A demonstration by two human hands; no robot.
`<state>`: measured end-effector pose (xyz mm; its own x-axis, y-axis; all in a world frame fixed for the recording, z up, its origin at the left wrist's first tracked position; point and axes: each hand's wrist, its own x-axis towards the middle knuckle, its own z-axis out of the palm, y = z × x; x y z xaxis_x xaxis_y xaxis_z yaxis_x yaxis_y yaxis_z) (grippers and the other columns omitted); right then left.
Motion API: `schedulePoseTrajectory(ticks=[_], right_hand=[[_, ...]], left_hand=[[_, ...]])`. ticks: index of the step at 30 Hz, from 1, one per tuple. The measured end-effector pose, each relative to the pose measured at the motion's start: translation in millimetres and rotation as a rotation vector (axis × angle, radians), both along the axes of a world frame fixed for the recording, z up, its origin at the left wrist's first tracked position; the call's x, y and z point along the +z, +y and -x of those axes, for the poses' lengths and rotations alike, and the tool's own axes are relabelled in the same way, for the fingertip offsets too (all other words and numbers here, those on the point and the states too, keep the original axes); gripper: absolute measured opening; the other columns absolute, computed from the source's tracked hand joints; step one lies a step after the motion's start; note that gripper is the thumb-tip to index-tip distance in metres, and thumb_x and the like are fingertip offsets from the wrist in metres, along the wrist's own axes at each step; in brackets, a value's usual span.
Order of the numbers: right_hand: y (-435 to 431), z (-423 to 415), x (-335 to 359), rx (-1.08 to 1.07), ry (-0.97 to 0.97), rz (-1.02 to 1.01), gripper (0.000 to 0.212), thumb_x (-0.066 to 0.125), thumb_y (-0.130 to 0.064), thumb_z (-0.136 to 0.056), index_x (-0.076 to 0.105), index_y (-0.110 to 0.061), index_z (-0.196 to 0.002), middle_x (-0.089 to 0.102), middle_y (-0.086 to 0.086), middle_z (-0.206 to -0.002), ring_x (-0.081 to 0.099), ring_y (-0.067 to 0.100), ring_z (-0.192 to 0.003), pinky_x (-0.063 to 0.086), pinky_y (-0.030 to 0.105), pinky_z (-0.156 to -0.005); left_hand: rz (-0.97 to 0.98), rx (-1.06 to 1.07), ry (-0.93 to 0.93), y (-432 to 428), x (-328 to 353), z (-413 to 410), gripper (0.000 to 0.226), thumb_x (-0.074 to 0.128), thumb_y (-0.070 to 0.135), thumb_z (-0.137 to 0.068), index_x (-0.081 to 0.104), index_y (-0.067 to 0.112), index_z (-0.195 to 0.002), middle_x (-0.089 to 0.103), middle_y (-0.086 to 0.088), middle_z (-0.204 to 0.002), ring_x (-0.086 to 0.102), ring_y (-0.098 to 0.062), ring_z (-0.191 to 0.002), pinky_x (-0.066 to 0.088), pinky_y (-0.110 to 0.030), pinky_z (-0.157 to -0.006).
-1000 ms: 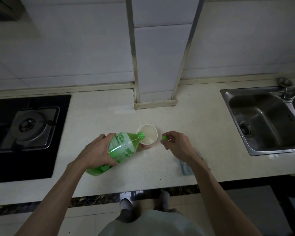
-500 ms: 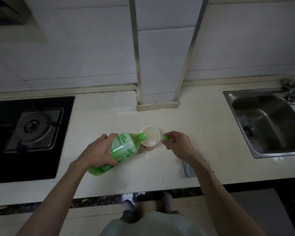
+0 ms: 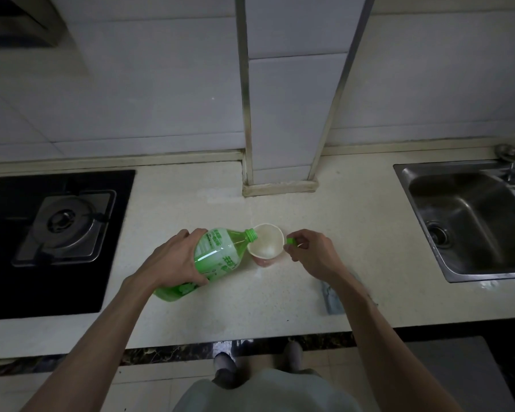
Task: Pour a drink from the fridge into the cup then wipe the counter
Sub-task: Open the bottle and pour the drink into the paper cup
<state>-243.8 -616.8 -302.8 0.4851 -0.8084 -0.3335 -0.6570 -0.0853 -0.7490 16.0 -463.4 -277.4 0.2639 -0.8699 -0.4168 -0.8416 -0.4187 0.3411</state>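
Observation:
My left hand (image 3: 173, 263) grips a green plastic bottle (image 3: 217, 257) around its body, tipped so its open neck sits over the rim of a paper cup (image 3: 265, 243) standing on the pale counter (image 3: 250, 304). The cup is white inside with a pinkish outer wall. My right hand (image 3: 312, 254) is just right of the cup and pinches the green bottle cap (image 3: 290, 241) between thumb and fingers. A grey-blue cloth (image 3: 332, 298) lies on the counter, partly hidden under my right forearm.
A black gas hob (image 3: 57, 230) fills the counter's left end. A steel sink (image 3: 470, 221) with a tap is at the right. A tiled pillar (image 3: 280, 173) stands on the counter behind the cup. The counter's front edge runs below my arms.
The bottle stays tipped at the cup and both hands keep their hold. The view has shifted slightly; nothing else has visibly moved.

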Motion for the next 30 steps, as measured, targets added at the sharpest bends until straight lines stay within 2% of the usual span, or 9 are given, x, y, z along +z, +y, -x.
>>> schedulePoseTrajectory(ticks=[12, 23, 30], right_hand=[[2.3, -5.7, 2.7, 0.002, -0.008, -0.007, 0.029, 0.066, -0.023, -0.090, 0.065, -0.011, -0.117, 0.068, 0.001, -0.090, 0.063, 0.003, -0.068, 0.041, 0.009, -0.055], [5.7, -4.0, 1.2, -0.002, -0.015, -0.002, 0.028, 0.067, -0.023, -0.090, 0.065, -0.010, -0.115, 0.068, 0.000, -0.087, 0.064, 0.004, -0.067, 0.043, 0.010, -0.057], [5.4, -2.1, 1.5, 0.005, -0.010, -0.007, 0.030, 0.066, -0.022, -0.091, 0.064, -0.010, -0.118, 0.068, 0.002, -0.092, 0.065, 0.007, -0.071, 0.047, 0.012, -0.062]], left_hand=[[0.001, -0.016, -0.033, 1.3, 3.1, -6.2, 0.097, 0.080, 0.049, -0.053, 0.031, 0.039, -0.136, 0.045, 0.008, -0.104, 0.055, -0.016, -0.091, 0.054, -0.036, -0.073], [-0.001, -0.028, -0.050, -0.3, 5.5, -8.6, 0.099, 0.080, 0.050, -0.054, 0.030, 0.037, -0.138, 0.045, 0.007, -0.105, 0.055, -0.017, -0.091, 0.054, -0.036, -0.073], [0.002, -0.039, -0.050, -2.5, 7.0, -7.1, 0.101, 0.080, 0.052, -0.053, 0.030, 0.037, -0.139, 0.046, 0.005, -0.106, 0.055, -0.017, -0.091, 0.055, -0.037, -0.074]])
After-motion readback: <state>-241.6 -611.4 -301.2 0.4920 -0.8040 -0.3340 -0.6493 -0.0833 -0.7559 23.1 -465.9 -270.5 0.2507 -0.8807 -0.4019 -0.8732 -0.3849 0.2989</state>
